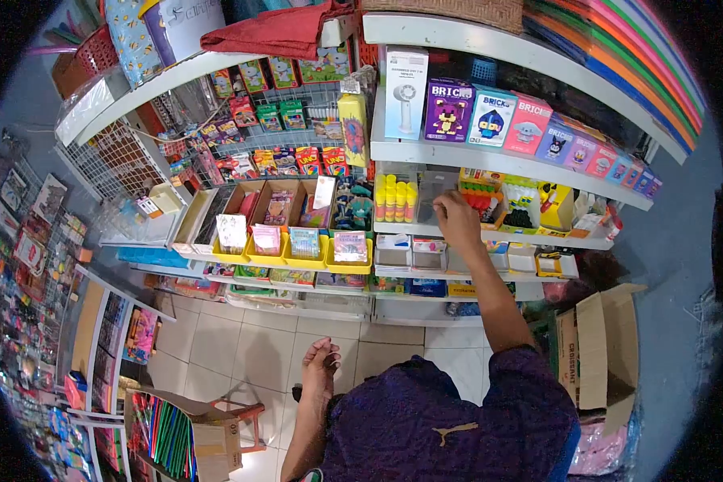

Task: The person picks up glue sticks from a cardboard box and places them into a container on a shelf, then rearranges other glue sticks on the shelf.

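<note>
My right hand (458, 218) reaches to the middle shelf with its fingers bent together, in front of a dark, see-through bin (439, 181). Whatever is between those fingertips, if anything, is too small to tell. Left of that hand stand several yellow glue-stick-like tubes (395, 199) in a group. To its right is an open box of orange and green items (480, 201). My left hand (321, 361) hangs low over the tiled floor, its fingers curled in, perhaps around something thin and pale that I cannot make out.
Above are boxes marked BRICKS (450, 112) and a white fan box (406, 92). Yellow trays (287, 259) line the left shelf. Open cardboard boxes stand at right (610, 345) and lower left (217, 446), beside a reddish stool (253, 426).
</note>
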Motion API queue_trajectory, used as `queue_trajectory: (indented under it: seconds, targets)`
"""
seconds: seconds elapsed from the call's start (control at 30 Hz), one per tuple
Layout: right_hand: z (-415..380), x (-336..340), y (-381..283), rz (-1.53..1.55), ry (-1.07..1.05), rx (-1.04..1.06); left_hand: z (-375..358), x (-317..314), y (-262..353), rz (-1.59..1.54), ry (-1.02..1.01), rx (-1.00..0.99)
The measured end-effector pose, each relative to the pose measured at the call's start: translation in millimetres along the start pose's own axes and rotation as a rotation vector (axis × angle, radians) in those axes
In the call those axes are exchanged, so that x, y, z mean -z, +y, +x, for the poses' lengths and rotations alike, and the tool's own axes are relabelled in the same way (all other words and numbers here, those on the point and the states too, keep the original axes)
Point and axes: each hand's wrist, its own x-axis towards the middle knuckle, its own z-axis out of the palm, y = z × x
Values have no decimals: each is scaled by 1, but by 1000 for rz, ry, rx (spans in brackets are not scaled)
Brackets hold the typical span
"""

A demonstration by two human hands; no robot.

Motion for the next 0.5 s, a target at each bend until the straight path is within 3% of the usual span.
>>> queue_trajectory:
  seconds: [0.13,0.23,0.3,0.4,0.43,0.5]
  targets:
    - [-7,14,-12,139,122,-37,1,0,-1,-3,-13,-9]
    - [-19,31,18,42,373,-80,-2,2,1,-17,32,-7]
    - [-33,31,58,106,530,-286,-3,6,0,-22,57,-16]
    - [-40,40,93,85,581,-481,-3,13,-2,-18,62,-7]
    - [-41,41,107,14,550,-454,-3,13,-3,-14,56,0]
    - [-43,44,122,187,395,-535,-2,10,-2,5,59,19]
